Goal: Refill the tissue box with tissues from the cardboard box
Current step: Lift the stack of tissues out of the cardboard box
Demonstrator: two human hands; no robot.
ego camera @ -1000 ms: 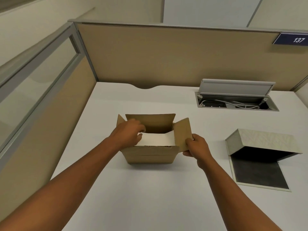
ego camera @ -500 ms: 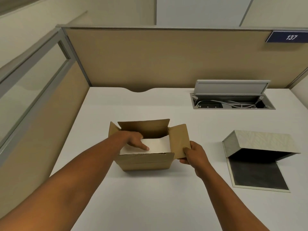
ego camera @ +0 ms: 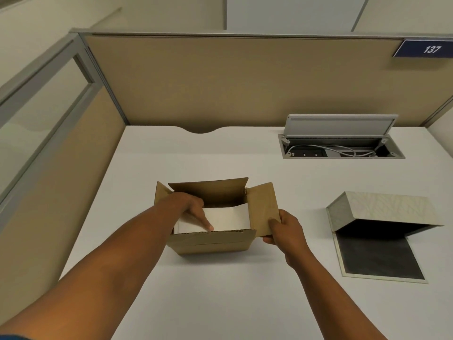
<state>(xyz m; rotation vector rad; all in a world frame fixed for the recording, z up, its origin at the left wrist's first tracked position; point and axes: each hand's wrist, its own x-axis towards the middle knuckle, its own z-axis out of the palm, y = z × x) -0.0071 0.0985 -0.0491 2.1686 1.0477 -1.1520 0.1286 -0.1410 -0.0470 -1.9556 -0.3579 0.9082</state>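
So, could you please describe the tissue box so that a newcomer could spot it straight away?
On the white desk, look right of the brown cardboard box, nearer than the open cable hatch. The pale grey-green patterned tissue box sits there, its lid propped open over a dark lining, untouched by both hands.

Two bare forearms reach in from the bottom edge, uncovered from elbow to wrist. The left hand (ego camera: 190, 207) and right hand (ego camera: 285, 231) wear no gloves, rings, watch or bracelet. A sliver of blue sleeve (ego camera: 12, 337) shows at the lower left corner by the left upper arm.
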